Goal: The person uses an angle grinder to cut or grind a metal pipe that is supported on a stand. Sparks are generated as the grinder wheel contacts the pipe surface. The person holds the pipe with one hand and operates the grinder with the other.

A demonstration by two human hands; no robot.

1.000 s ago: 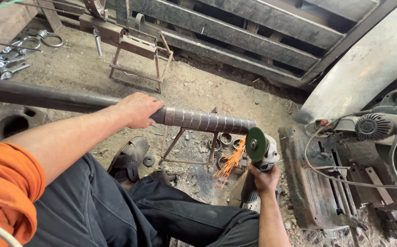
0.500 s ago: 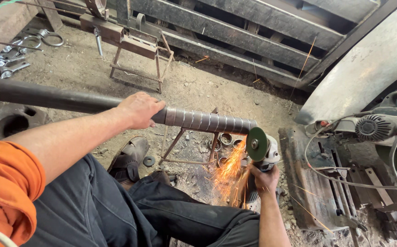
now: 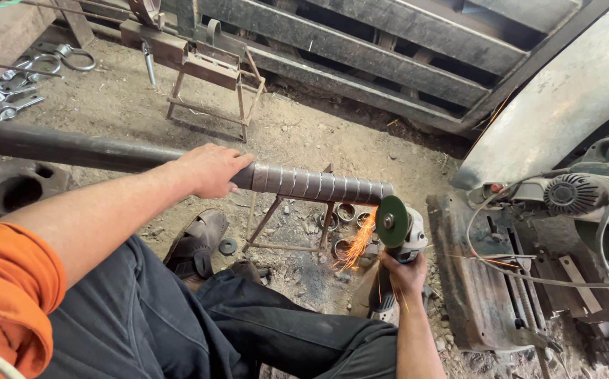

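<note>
- Since the frame half a second back, the spray of sparks (image 3: 356, 245) has thinned and now falls in a narrow orange streak below the pipe end, where before it spread wider and lower; both hands sit where they were.
- The left hand (image 3: 210, 170) is clenched over the top of the long steel pipe (image 3: 94, 149), its grip wrapped round the pipe just where the dark plain part meets the brighter scored part.
- The right hand (image 3: 404, 272) is grasping the body of an angle grinder (image 3: 399, 231), whose green disc (image 3: 391, 221) stands on edge against the pipe's right end.
- The pipe runs nearly level from the left edge of the view to the disc, and rests on a small metal stand (image 3: 287, 228) set on the dirt floor (image 3: 304, 133).
- Its last stretch (image 3: 318, 185) is grey and crossed by evenly spaced ring marks; the rest is dark and smooth.
- Short cut rings (image 3: 346, 212) lie on the floor under the pipe end, beside the stand.
- Beyond the pipe, open dirt lies between it and a second, rusty stand (image 3: 213, 84) near the slatted wall.
- To the right the room is tight: a rusted machine bed (image 3: 487, 281) and a motor with cables (image 3: 574, 195) sit close to the grinder.
- A sandalled foot (image 3: 196, 242) rests on the floor under the pipe.
</note>
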